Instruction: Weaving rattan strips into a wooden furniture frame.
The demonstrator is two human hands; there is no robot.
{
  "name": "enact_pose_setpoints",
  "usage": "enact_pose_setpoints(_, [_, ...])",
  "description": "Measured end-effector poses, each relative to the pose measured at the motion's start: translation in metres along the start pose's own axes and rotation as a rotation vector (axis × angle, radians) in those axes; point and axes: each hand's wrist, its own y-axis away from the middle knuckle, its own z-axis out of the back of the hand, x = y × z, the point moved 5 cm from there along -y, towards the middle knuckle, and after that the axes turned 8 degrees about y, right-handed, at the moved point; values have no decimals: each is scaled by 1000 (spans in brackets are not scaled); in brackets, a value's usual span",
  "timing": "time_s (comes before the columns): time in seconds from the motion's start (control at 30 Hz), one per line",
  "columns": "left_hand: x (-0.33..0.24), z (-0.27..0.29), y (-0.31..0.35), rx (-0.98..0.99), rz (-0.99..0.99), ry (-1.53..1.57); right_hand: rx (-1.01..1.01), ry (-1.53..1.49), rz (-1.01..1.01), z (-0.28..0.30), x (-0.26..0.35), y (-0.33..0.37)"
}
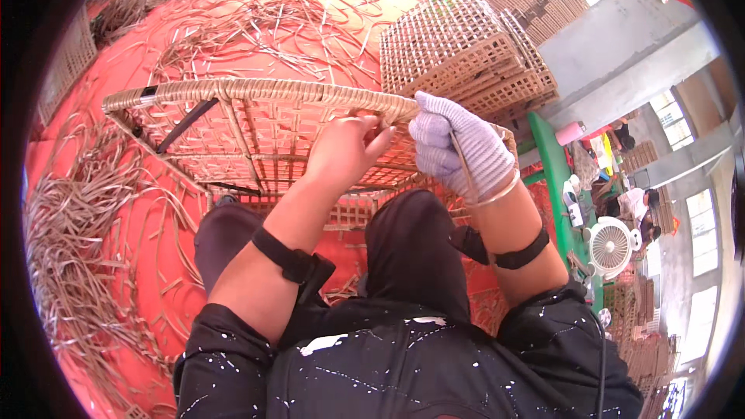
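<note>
A large woven rattan basket (289, 160) leans across my knees, its thick wrapped rim (272, 91) running along the top. My left hand (351, 147) is bare and reaches in just under the rim. Its fingers are curled against the open weave, and what they pinch is hidden. At the right end of the rim, my right hand (464, 147) wears a pale knitted glove. It is closed in a fist on a thin brown rattan strip (465, 163), which lies across the palm toward the wrist. A dark band (186, 126) crosses the basket's left corner.
Loose strips lie heaped on the red floor (77, 244) at left and scattered beyond the basket (272, 27). Lattice panels (446, 39) are stacked at far right. A green table (548, 163), a white fan (610, 247) and people at work (638, 203) are farther right.
</note>
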Motion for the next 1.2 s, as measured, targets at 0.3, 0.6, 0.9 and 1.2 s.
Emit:
enact_pose_setpoints(0.3, [-63,31,29,-406,-640,-248,9,-38,135,-8,-4,49])
enact_pose_setpoints(0.6, [-93,23,33,-240,-638,-473,-15,-177,117,-17,-15,89])
enact_pose_setpoints(0.9, [-108,36,27,184,-552,-276,118,398,595,7,1,114])
enact_pose_setpoints(1.2, [-102,29,33,64,-223,-74,-473,1656,697,59,-12,73])
